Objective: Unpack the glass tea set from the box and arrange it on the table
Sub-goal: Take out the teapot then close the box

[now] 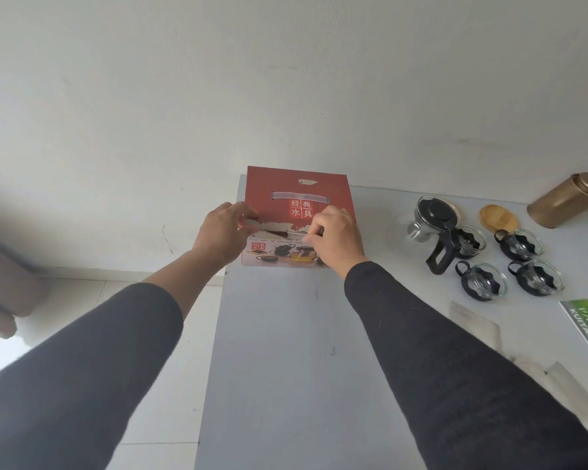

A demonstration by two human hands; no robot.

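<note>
Both hands work the red cardboard box (297, 212) from the head view: the left hand (222, 232) pinches a flap at its near top edge, the right hand (336, 237) curls onto the same edge. To the right of the right hand, a glass teapot with black lid and handle (431, 228) and four glass cups in black holders (520, 262) already stand on the grey table (286, 351). Unpacking looks largely done; only the box seems left.
</note>
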